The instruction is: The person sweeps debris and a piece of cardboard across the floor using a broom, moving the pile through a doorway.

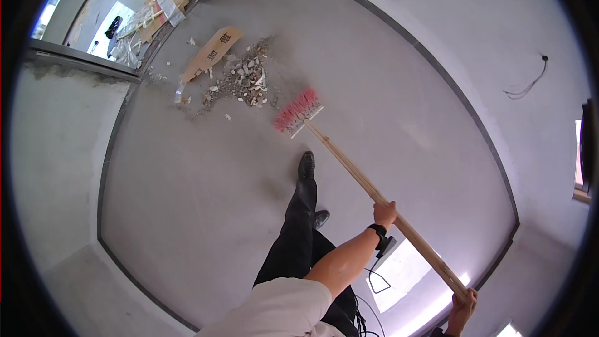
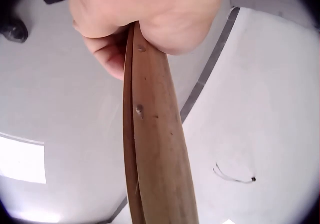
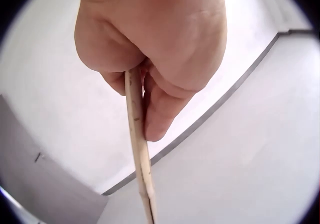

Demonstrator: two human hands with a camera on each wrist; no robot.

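A broom with red bristles (image 1: 296, 110) lies head-down on the grey floor, right beside a pile of rubble (image 1: 248, 80). Its long wooden handle (image 1: 355, 171) slants down to the lower right. Midway along it, my left hand (image 1: 385, 213) grips the wood, the arm stretched across from the body. My right hand (image 1: 463, 312) holds the handle near its top end. Close up in the left wrist view, the handle (image 2: 157, 134) has a lengthwise split and knots. In the right wrist view, the fingers (image 3: 160, 116) wrap round the thinner-looking handle.
A torn piece of cardboard (image 1: 211, 56) lies along the rubble. At upper left, a doorway opens onto more cardboard and plastic wrap (image 1: 146, 25). Wires (image 1: 530, 81) stick out of the right wall. A black shoe (image 1: 306, 165) stands below the broom head. Dark skirting runs round the floor.
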